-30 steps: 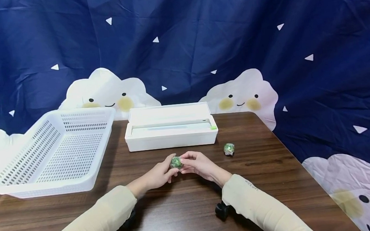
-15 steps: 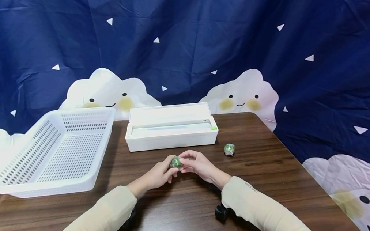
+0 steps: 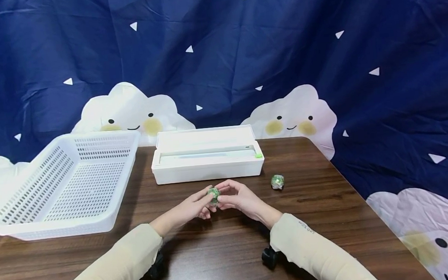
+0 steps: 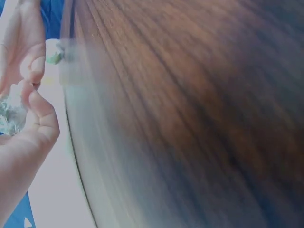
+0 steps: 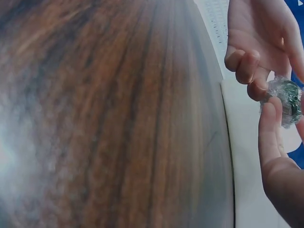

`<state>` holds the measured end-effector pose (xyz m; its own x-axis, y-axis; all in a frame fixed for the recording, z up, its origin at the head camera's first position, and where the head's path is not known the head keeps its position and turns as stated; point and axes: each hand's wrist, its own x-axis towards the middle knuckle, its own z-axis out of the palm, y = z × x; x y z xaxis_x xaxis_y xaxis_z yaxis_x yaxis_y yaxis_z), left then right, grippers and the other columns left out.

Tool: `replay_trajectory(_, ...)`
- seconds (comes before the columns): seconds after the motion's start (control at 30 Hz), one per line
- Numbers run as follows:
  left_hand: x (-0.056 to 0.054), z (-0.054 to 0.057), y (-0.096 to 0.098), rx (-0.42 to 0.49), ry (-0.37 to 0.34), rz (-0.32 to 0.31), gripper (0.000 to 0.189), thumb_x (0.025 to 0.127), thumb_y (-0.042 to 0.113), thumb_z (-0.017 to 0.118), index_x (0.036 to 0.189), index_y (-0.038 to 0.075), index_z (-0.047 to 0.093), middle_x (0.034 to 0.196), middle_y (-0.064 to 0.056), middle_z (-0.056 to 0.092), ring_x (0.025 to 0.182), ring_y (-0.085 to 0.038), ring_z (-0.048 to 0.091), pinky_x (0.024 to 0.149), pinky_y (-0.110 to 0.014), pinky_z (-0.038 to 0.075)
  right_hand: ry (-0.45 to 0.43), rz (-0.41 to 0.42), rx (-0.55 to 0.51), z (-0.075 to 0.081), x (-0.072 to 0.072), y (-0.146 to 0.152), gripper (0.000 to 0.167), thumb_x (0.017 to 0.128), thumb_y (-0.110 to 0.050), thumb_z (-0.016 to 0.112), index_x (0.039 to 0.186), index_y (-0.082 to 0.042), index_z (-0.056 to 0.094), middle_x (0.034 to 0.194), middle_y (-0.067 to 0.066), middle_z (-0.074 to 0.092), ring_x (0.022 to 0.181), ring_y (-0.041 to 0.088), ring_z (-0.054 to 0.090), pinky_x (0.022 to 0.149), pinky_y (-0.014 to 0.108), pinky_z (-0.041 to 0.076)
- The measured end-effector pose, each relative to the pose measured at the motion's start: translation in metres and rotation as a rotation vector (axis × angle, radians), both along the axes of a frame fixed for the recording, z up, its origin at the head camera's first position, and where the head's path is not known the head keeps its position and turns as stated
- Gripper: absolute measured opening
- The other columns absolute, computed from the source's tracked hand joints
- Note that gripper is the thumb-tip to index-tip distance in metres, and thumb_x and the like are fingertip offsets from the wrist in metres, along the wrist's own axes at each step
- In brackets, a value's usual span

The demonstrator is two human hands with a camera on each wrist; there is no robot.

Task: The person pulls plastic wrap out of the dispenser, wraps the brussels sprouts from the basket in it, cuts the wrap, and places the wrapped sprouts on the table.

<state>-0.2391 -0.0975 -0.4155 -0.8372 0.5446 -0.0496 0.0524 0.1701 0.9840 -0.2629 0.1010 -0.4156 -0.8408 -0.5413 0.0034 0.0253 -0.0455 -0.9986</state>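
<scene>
Between both hands, over the middle of the table, is a small green ball wrapped in crinkled clear plastic film (image 3: 214,195). My left hand (image 3: 195,205) holds it from the left, its thumb lying across the near side. From the right, my right hand (image 3: 242,200) pinches the film with thumb and fingers. In the right wrist view, loose folds of film stand out around the wrapped ball (image 5: 285,100). A second wrapped green ball (image 3: 277,181) lies on the table to the right of the hands.
Behind the hands stands a long white box (image 3: 208,172) with its lid raised and a green slider (image 3: 258,155) at its right end. A white perforated basket (image 3: 106,212) sits at the left. The brown wooden table (image 3: 219,265) ends at a dark blue curtain (image 3: 214,34).
My left thumb has moved from below the ball up across its near side, and the left fingers have shifted under it. My right hand stays almost in place. The second ball has not moved.
</scene>
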Motion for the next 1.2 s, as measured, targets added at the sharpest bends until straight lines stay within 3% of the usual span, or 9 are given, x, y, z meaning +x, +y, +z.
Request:
replay_trajectory(0.17,0.0007,0.0006,0.0028,0.084,-0.065,-0.021,0.055,0.103,0.031,0.018,0.141,-0.008,0.015,0.084,-0.007,0.052,0.065,-0.011,0.049,0.063,-0.026,0.042,0.068,-0.003,0.045,0.0010,0.0012,-0.0002,0.036,0.084,0.003,0.061,0.118,0.005,0.050,0.112,0.018,0.050,0.085,0.021,0.060,0.076,0.037,0.051)
replay_trajectory(0.27,0.0012,-0.0003,0.0035,0.101,-0.062,-0.024,0.054,0.103,0.028,0.018,0.143,-0.007,0.007,0.083,-0.006,0.051,0.064,-0.010,0.048,0.062,-0.025,0.041,0.092,-0.013,0.054,0.0014,0.0017,-0.0014,0.034,0.084,0.003,0.062,0.117,0.006,0.051,0.110,0.018,0.051,0.083,0.021,0.061,0.075,0.038,0.051)
replay_trajectory(0.47,0.0014,-0.0010,0.0052,0.146,-0.108,-0.012,0.045,0.103,0.022,0.020,0.140,-0.003,0.023,0.081,-0.005,0.047,0.062,-0.010,0.044,0.059,-0.023,0.037,0.113,-0.014,0.046,0.0014,0.0019,-0.0034,0.033,0.084,0.006,0.060,0.114,0.011,0.050,0.103,0.016,0.054,0.079,0.020,0.062,0.074,0.037,0.052)
replay_trajectory(0.7,0.0018,-0.0008,0.0068,0.212,-0.171,0.023,0.041,0.103,0.016,0.020,0.136,-0.007,0.025,0.079,-0.005,0.044,0.061,-0.009,0.039,0.059,-0.022,0.034,0.143,-0.030,0.067,0.0037,0.0024,-0.0076,0.031,0.081,0.007,0.062,0.110,0.011,0.051,0.097,0.016,0.054,0.077,0.020,0.061,0.072,0.037,0.052)
replay_trajectory(0.97,0.0021,-0.0020,0.0078,0.201,-0.234,0.044,0.041,0.103,0.018,0.018,0.137,-0.005,0.025,0.080,-0.004,0.044,0.062,-0.009,0.042,0.061,-0.022,0.036,0.150,-0.045,0.097,0.0009,0.0001,-0.0065,0.029,0.082,0.005,0.063,0.109,0.008,0.054,0.097,0.015,0.055,0.075,0.020,0.061,0.070,0.036,0.053)
replay_trajectory(1.2,-0.0008,-0.0009,0.0050,0.134,-0.198,0.015,0.050,0.103,0.026,0.022,0.146,0.003,0.013,0.092,-0.010,0.056,0.064,-0.012,0.052,0.061,-0.023,0.042,0.168,-0.023,0.104,0.0028,-0.0026,-0.0001,0.029,0.085,0.003,0.062,0.112,0.007,0.053,0.100,0.015,0.056,0.079,0.021,0.061,0.072,0.038,0.052)
